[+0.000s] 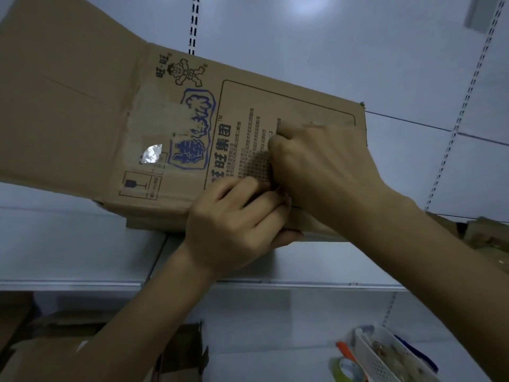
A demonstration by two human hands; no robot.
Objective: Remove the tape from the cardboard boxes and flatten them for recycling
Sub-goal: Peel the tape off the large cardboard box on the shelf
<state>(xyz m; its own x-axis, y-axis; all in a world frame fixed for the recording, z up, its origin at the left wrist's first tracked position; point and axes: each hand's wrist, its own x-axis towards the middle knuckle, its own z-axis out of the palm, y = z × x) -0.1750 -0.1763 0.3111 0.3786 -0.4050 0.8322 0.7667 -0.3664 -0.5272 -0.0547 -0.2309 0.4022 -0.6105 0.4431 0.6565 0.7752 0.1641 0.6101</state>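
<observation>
One wide-angle view from the person's head; faces forward at the back panel (pixel 303 51); close to the cardboard box (pixel 248 106) near the front edge of the shelf (pixel 68 244).

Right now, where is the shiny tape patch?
The shiny tape patch is left of centre in the head view, on the cardboard box, just left of its blue logo.

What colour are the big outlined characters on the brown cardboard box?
Blue outlined characters, best in head view.

A white back wall (pixel 358 51) is seen, split by dark slotted strips (pixel 194 23). A soft spot of light (pixel 308 4) is shown near its top. A white shelf (pixel 68 244) is fixed below, and a white basket (pixel 385 357) is set lower down.
</observation>
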